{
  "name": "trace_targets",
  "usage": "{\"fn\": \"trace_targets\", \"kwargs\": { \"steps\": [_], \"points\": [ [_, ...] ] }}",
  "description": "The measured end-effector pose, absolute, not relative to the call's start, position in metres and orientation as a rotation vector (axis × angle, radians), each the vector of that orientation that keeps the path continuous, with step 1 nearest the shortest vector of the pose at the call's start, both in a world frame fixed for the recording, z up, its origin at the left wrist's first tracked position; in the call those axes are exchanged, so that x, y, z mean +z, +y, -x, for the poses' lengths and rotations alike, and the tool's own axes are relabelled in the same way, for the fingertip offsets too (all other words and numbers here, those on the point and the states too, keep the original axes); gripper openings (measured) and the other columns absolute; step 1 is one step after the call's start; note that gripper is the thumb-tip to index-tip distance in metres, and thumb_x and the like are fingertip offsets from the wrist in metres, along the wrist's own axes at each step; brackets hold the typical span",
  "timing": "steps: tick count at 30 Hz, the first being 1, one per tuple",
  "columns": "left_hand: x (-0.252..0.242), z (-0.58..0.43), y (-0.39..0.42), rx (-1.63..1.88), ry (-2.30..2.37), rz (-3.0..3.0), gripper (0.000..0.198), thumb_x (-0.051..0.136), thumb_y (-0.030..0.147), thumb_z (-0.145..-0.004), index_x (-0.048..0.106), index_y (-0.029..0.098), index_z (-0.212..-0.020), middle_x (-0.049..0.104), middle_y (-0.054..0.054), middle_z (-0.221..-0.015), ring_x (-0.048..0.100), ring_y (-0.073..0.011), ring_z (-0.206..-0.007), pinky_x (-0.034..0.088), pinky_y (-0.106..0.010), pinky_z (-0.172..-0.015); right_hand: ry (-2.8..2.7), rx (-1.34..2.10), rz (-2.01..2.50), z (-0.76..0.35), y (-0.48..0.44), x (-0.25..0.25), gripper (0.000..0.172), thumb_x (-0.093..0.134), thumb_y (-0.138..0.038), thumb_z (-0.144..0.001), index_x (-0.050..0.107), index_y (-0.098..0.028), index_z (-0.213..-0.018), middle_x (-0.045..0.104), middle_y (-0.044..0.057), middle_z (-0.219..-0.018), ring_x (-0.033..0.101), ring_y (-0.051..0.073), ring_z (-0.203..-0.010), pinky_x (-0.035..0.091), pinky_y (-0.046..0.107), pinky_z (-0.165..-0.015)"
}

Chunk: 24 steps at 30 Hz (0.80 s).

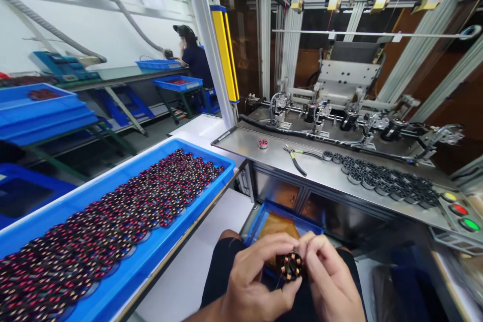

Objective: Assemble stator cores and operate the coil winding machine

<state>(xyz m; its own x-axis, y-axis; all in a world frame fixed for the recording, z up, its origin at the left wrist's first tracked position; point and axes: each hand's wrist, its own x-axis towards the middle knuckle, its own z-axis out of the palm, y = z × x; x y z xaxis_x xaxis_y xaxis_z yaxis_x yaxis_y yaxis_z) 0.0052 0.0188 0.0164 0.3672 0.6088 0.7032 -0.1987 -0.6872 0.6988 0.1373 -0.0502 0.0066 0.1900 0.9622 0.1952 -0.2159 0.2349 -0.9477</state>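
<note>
Above my lap, my left hand (260,274) curls its thumb and fingers around a small motor stator (292,266), a black ring with copper windings facing me. My right hand (326,274) is closed in a pinch against the stator's right upper edge. Whatever lies between its fingertips is too small to make out. A thin dark wire end seems to hang below the stator by my left palm. On the metal ledge ahead sits a single stator with red windings (263,144). Beside it lie wire cutters with green and black handles (296,161).
On my left, a long blue tray (211,147) holds many wound stators. Rows of black unwound stators (383,181) cover the ledge's right side, near red and green buttons (470,224). Behind stands a winding machine (350,73). A blue bin (260,221) is below; a co-worker (196,60) sits far back.
</note>
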Motion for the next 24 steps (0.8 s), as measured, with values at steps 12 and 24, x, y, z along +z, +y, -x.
{"fn": "trace_targets", "kwargs": {
  "steps": [12,24],
  "points": [
    [0.014,0.0,0.023,1.368,0.422,-1.932,0.058,0.075,0.004,-0.062,0.062,0.023,-0.115,0.074,-0.007,-0.101,0.072,-0.0205,-0.091,0.06,-0.026,-0.081,-1.223,0.583,1.104,-0.144,-0.046,0.015,0.009,0.064,-0.03,-0.087,0.058,-0.025,-0.093,0.054,0.002,-0.091,0.055,0.015,-0.086,0.046,0.024,-0.076],
    [0.012,-0.001,0.026,1.241,0.433,-1.517,0.055,0.073,-0.003,-0.063,0.069,0.025,-0.11,0.073,-0.003,-0.103,0.07,-0.0164,-0.094,0.058,-0.02,-0.084,-1.004,0.913,1.057,-0.144,-0.044,0.003,0.024,0.069,-0.044,-0.081,0.062,-0.022,-0.089,0.053,0.001,-0.081,0.053,0.014,-0.076,0.047,0.023,-0.069]
  ]
}}
